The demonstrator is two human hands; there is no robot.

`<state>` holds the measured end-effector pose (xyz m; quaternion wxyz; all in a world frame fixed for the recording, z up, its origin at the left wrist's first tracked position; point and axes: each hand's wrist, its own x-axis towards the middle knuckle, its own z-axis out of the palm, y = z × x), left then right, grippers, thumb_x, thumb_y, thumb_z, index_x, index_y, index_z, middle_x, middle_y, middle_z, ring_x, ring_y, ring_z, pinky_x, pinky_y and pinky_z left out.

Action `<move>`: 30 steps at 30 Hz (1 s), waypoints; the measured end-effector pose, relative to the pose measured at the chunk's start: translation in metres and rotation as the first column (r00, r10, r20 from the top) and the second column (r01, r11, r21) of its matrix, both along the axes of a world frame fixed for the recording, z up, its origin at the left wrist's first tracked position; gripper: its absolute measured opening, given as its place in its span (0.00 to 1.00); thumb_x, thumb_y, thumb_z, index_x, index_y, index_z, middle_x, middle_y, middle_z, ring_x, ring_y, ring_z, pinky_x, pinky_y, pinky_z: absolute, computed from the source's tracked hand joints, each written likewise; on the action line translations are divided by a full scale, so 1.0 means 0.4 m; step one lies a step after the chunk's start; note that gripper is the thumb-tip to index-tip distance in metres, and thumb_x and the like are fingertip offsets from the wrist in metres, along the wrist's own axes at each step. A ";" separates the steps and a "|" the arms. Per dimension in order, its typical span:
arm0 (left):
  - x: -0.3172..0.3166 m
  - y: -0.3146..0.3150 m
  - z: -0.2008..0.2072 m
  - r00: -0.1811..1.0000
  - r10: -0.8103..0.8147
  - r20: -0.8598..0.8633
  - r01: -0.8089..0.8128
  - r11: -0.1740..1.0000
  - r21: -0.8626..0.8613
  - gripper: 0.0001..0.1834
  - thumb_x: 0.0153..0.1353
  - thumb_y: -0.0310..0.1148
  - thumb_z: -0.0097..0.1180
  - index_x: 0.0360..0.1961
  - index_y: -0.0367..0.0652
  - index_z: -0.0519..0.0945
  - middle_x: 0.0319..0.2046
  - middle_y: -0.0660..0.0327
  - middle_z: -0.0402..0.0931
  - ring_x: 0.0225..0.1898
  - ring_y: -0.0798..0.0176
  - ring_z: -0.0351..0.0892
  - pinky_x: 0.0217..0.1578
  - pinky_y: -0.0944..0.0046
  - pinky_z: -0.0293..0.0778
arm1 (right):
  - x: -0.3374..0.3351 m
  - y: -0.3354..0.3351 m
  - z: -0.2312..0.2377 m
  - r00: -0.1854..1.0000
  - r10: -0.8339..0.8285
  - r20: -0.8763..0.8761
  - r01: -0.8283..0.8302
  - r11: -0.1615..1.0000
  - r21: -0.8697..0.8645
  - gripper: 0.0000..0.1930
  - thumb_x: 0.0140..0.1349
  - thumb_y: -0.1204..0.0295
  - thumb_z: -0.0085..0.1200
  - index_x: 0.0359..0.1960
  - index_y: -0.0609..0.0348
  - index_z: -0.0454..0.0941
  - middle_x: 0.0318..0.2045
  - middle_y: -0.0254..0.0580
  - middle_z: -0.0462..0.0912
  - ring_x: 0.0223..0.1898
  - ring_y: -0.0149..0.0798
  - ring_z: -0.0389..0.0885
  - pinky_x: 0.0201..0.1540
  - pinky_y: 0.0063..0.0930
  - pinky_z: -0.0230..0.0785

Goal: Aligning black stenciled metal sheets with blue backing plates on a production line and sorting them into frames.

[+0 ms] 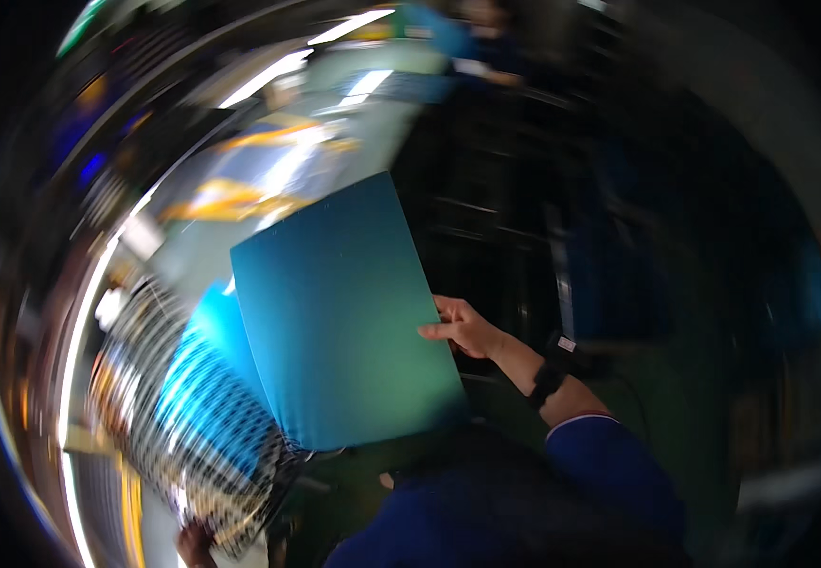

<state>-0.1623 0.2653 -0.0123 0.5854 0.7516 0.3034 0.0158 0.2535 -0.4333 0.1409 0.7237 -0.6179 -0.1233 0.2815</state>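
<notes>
My right hand grips a flat, roughly rectangular blue-green sheet by its right edge, with the thumb on the face towards me and the fingers behind. The sheet is tilted and hangs in front of my body. A black band with a small white tag circles my right wrist. My left hand does not show for certain. A dark, hand-like shape sits at the lower left rim, and I cannot tell whose it is.
Left of the sheet, partly behind it, stands a blurred mesh-like container with bright blue material. Yellow-edged structures lie beyond on the floor. Dark racks or frames fill the right. Another person is at the far top.
</notes>
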 end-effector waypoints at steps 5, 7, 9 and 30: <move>0.064 -0.249 -0.186 0.965 0.244 0.099 -0.206 0.935 -0.289 0.28 0.63 0.50 0.45 0.55 0.38 0.68 0.44 0.44 0.75 0.44 0.52 0.76 0.45 0.57 0.70 | -0.189 -0.615 0.093 0.482 -0.670 0.564 0.819 0.573 -0.019 0.20 0.57 0.73 0.55 0.53 0.58 0.71 0.34 0.30 0.79 0.27 0.20 0.72 0.26 0.16 0.66; 0.178 -0.416 -0.195 0.975 0.220 0.036 -0.218 0.975 -0.048 0.28 0.63 0.49 0.45 0.55 0.38 0.68 0.44 0.44 0.75 0.45 0.52 0.76 0.45 0.57 0.70 | -0.278 -0.790 0.208 0.287 -0.626 0.725 0.953 0.261 -0.153 0.20 0.59 0.73 0.53 0.53 0.60 0.71 0.31 0.32 0.80 0.23 0.21 0.70 0.27 0.16 0.65; 0.320 -0.628 -0.116 0.986 0.163 -0.024 -0.157 0.974 0.166 0.27 0.63 0.49 0.45 0.55 0.38 0.68 0.44 0.44 0.75 0.45 0.52 0.75 0.45 0.57 0.70 | -0.332 -0.961 0.268 0.146 -0.505 0.851 0.982 -0.032 -0.187 0.20 0.59 0.73 0.52 0.55 0.60 0.70 0.29 0.38 0.82 0.22 0.21 0.69 0.27 0.17 0.64; 0.671 -1.236 0.073 0.982 -0.127 -0.139 0.182 0.825 0.535 0.24 0.63 0.44 0.43 0.53 0.38 0.71 0.45 0.46 0.75 0.46 0.53 0.75 0.48 0.58 0.70 | -0.273 -1.566 -0.005 0.506 -0.563 0.654 0.766 -0.055 -0.640 0.25 0.53 0.75 0.55 0.55 0.60 0.69 0.23 0.53 0.77 0.26 0.49 0.76 0.33 0.37 0.67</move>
